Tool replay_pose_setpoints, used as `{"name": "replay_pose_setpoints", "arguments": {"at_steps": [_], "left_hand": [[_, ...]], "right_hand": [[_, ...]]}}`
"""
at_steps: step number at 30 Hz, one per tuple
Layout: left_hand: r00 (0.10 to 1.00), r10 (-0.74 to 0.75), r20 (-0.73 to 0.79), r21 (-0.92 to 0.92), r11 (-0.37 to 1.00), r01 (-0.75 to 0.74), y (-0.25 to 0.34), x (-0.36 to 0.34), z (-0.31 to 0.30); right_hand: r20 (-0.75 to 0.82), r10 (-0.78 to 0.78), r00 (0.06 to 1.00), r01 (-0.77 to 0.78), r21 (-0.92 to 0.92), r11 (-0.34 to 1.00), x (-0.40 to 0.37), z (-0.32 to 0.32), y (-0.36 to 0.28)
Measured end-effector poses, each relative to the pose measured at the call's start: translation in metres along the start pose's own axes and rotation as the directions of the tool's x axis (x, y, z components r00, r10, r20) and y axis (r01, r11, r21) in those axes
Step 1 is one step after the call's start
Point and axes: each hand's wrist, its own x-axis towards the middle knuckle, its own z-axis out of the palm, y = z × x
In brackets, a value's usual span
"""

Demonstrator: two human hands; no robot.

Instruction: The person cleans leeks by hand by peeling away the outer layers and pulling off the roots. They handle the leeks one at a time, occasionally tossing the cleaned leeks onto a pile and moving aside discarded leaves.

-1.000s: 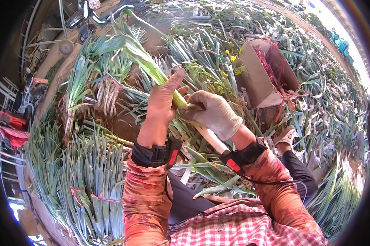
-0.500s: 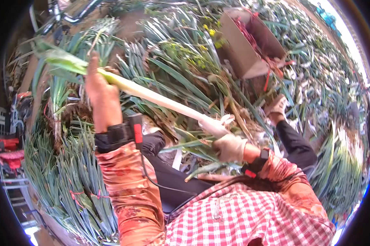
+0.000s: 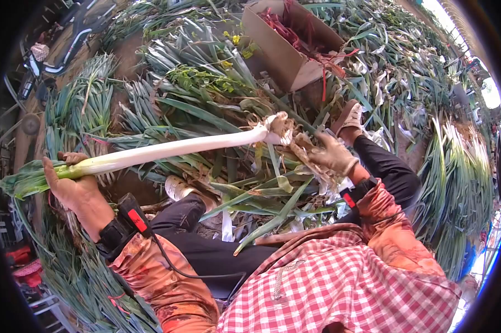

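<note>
A long leek [image 3: 178, 150] with a white shank lies almost level across the middle of the view. My bare left hand [image 3: 81, 194] is closed round it near the green leaf end, at the left. Its root end, pale and shaggy, points right, over a heap of dry leaves and roots. My right hand [image 3: 335, 155], in a light work glove, is just right of that root end, apart from the shank. Its fingers are stretched out above dry brownish leaves [image 3: 317, 172]; nothing clearly sits in them.
A cardboard box [image 3: 286, 50] of red ties stands ahead. Bundled leeks [image 3: 456, 194] are at the right, more leeks [image 3: 89, 277] at the left. Loose leaves cover the ground between my shoes [image 3: 181, 188]. A bicycle-like frame [image 3: 67, 53] is at the upper left.
My left hand has moved left and down with the leek, which now lies flatter. My right hand has let go of the root end and moved up and right.
</note>
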Motion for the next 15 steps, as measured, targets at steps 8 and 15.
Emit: {"name": "replay_pose_setpoints", "arguments": {"at_steps": [8, 15], "left_hand": [[0.99, 0.108, -0.096, 0.032, 0.994, -0.105, -0.025, -0.014, 0.018], [1.0, 0.016, 0.018, 0.216, 0.976, -0.02, -0.046, -0.037, 0.015]], "right_hand": [[-0.292, -0.223, 0.93, 0.298, 0.246, 0.922, 0.041, 0.039, -0.109], [-0.322, -0.331, 0.887, 0.21, -0.356, 0.911, 0.067, 0.076, 0.005]]}}
